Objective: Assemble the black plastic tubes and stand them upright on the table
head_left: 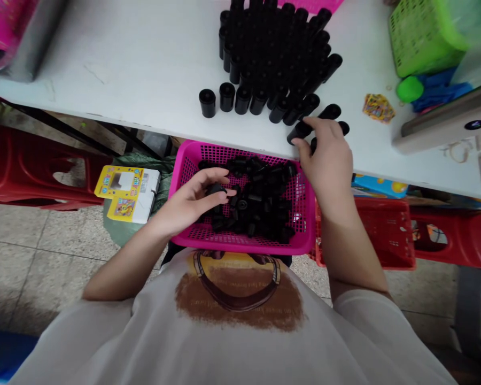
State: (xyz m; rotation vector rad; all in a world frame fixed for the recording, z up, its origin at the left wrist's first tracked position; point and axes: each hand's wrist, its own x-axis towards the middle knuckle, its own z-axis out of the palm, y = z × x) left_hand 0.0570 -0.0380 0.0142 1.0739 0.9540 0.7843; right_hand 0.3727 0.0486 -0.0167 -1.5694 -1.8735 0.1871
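My right hand (327, 155) is at the front edge of the white table (136, 69), its thumb and fingers closed round a black cylinder (299, 132). Close by, many more black cylinders (272, 51) form a tight cluster, most upright with hollow tops, a few tilted at the right side. Over the pink basket (240, 247) on my lap, my left hand (190, 202) curls its thumb and fingers about a small black part (215, 188). Loose black parts (256, 198) lie heaped in the basket; their exact shape is hard to make out.
On the table's right stand a green basket (412, 37), a grey-white device (444, 120) and a small colourful packet (379, 108). Below are a red crate (385, 230), red stools (32, 166) and a yellow-white carton (130, 192). A pink container (316, 5) sits behind the cylinders.
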